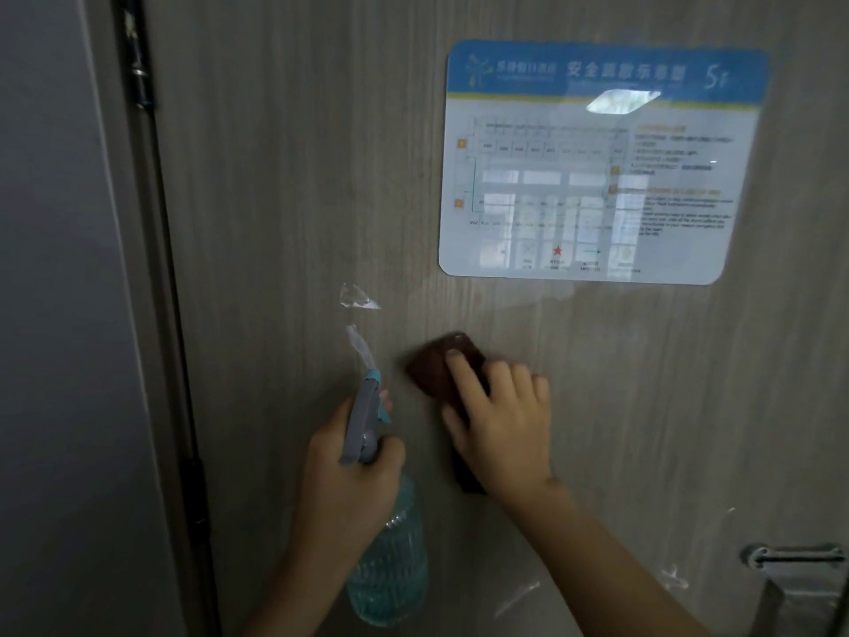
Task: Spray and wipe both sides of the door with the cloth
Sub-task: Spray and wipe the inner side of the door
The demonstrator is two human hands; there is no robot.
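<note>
Wood-grain laminate door (285, 177) filled the head view, with the right hand (503, 420) pressing a dark brown cloth (441, 365) flat against the panel just below a glossy evacuation-plan placard (602, 163). The right fingers (464, 374) lay spread and nearly straight over the cloth, pinning it to the door, not curling round it; part of the cloth hung down below the palm. The left hand (353, 471) was wrapped round the neck of a blue-tinted spray bottle (388, 558), its nozzle (360, 347) tilted up toward the door; whether a finger sat on the trigger could not be told. Torn scraps of clear tape (358, 298) stood proud of the surface, just above the nozzle and to the upper left of the cloth.

Judged risks: the cloth, held only by flat pressure, could slide out from under the palm on a fast stroke and drop. A pass carried upward could catch the placard's lower edge and lift it, or push liquid behind it. The loose tape could snag the cloth. Spray fired from so near would likely run in streaks toward the metal fitting (795, 563) at lower right. Only this face showed any wiping; the other side was not visible and was presumably still to be done
</note>
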